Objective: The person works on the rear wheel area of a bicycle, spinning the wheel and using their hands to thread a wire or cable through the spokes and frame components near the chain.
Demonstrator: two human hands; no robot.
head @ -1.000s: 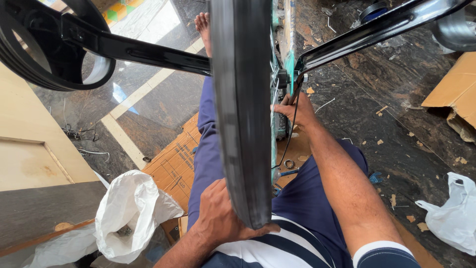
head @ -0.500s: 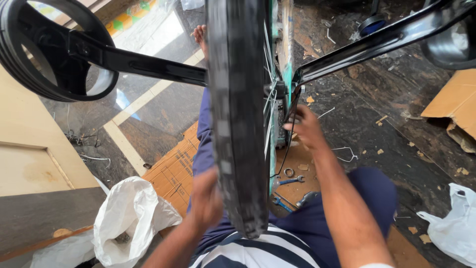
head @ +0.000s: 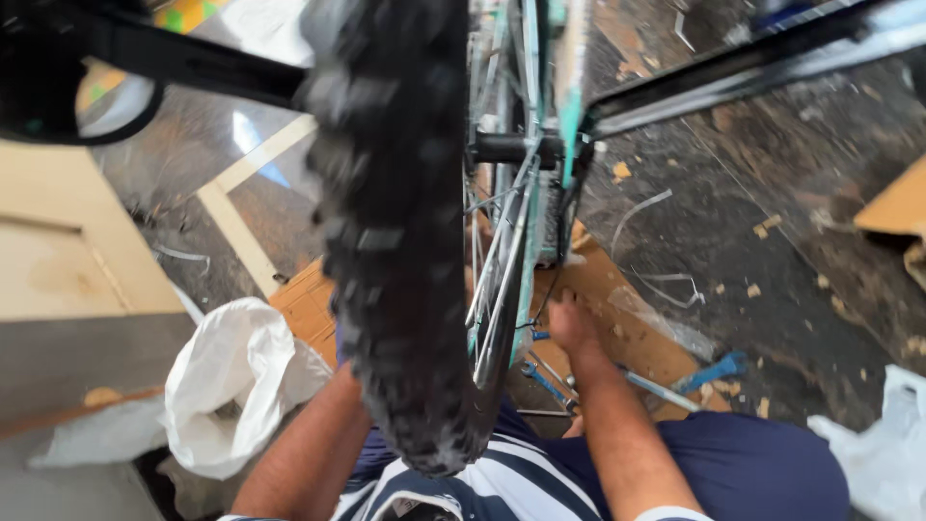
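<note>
1. The right hand (head: 571,323) is stretched forward and low, just right of the bicycle wheel (head: 405,241). Its fingers point down toward the cardboard sheet (head: 617,318) on the floor. Only the back of the hand shows, so whether it is closed on anything I cannot tell.
2. The left hand is hidden behind the wheel's knobby black tyre (head: 395,289). Only the left forearm (head: 309,444) shows, rising to the tyre's near left edge, so its grip cannot be told either.
3. The wheel stands upright and edge-on, between the 2 arms. Its silver spokes (head: 497,260) and teal rim (head: 526,289) lie just left of the right hand.
4. Straight above the right hand, the black axle end (head: 511,148) sits in the teal frame (head: 569,116). From there a black frame tube (head: 743,68) runs up and away to the right.
5. Just below and beside the right hand, near the wrist, several spanners (head: 550,381) lie on the floor. A blue-handled tool (head: 714,371) lies further right of them.
6. A second black tube (head: 193,68) runs out to the left, beyond the left forearm, toward a dark ring-shaped part at the top corner.
7. A crumpled white plastic bag (head: 227,386) lies just left of the left forearm. Another white bag (head: 883,453) lies well to the right of the right arm.
8. Below both arms show the person's striped shirt (head: 463,487) and dark blue trousers (head: 743,463).
</note>
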